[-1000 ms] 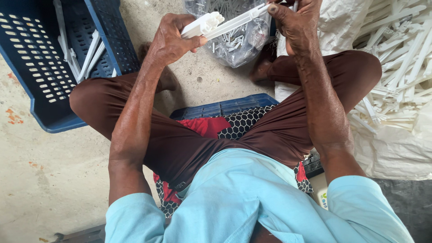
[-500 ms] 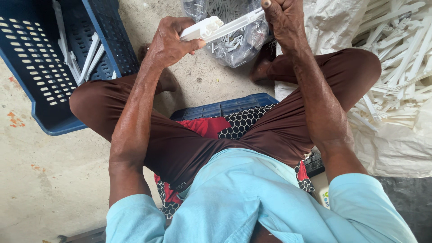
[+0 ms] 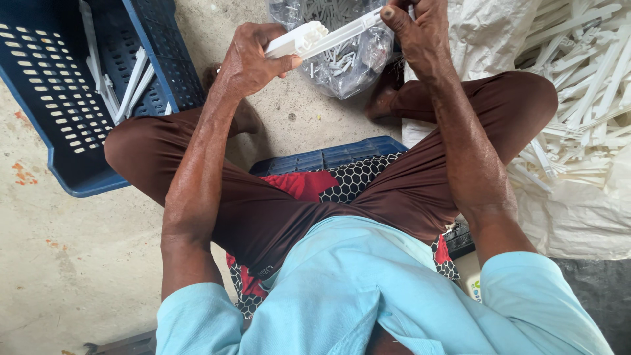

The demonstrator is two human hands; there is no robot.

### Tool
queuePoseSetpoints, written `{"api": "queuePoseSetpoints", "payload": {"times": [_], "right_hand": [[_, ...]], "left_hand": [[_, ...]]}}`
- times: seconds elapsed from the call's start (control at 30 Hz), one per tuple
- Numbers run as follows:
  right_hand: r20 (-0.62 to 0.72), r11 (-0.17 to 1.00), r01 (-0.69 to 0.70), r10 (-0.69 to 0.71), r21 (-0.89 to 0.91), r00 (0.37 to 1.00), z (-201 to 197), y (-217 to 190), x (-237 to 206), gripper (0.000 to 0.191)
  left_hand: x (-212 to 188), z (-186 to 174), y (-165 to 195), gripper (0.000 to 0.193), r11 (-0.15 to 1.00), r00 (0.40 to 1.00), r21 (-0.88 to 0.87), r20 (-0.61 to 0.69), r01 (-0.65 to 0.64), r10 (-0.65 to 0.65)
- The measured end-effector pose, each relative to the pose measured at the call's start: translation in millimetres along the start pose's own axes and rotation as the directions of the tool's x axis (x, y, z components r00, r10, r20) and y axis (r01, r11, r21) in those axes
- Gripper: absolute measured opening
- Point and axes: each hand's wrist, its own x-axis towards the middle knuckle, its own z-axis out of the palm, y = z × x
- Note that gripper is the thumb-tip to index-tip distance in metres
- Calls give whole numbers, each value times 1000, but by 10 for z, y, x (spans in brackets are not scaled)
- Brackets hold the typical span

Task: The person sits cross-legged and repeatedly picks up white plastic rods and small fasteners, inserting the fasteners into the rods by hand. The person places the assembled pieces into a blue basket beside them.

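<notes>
1. Starting nearest the camera, a light blue shirt [image 3: 368,289] and dark brown trousers [image 3: 276,210] are seen; the person is seated on a red and black patterned cushion [image 3: 309,187] laid over a low blue crate [image 3: 328,156], legs folded so that the work can be kept between the knees

2. Both forearms are raised forward, and a long white plastic strip [image 3: 328,37] is held level between the two hands, above the floor, where it can be looked at squarely

3. The left hand [image 3: 253,62] is clenched around the strip's thicker end, fingers wrapped over and thumb pressed beneath, so that end is steadied

4. The right hand [image 3: 420,33] is closed on the far end, thumb laid on top; a firm pinch is suggested

5. Directly under the strip a clear plastic bag of small white pieces [image 3: 342,56] is set on the concrete floor [image 3: 66,276], within easy reach

6. Off to the left, a dark blue slotted crate [image 3: 59,131] with a few white strips inside is placed; to the right, a heap of white strips [image 3: 578,98] is spread on a white sack
</notes>
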Motion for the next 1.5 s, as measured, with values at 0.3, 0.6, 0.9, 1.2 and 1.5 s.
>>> {"api": "queuePoseSetpoints", "payload": {"times": [0.3, 0.6, 0.9, 1.2, 1.5], "right_hand": [[66, 991, -95, 88, 99, 994, 35, 63, 43, 49], [105, 978, -208, 205, 16, 973, -35, -115, -35, 45], [160, 985, -99, 76, 142, 984, 32, 121, -12, 50], [48, 986, -116, 122, -122, 991, -17, 22, -76, 63], [96, 991, -135, 133, 20, 986, 68, 198, 1, 61]], "left_hand": [[-29, -3, 11, 23, 983, 1000, 179, -1, -29, 30], [-25, -64, 9, 23, 995, 998, 95, -41, -39, 43], [-50, -45, -13, 18, 988, 998, 146, 0, -60, 61], [-37, -77, 14, 20, 990, 996, 116, -21, -78, 81], [-19, -33, -40, 23, 983, 996, 161, -7, -88, 90]]}}
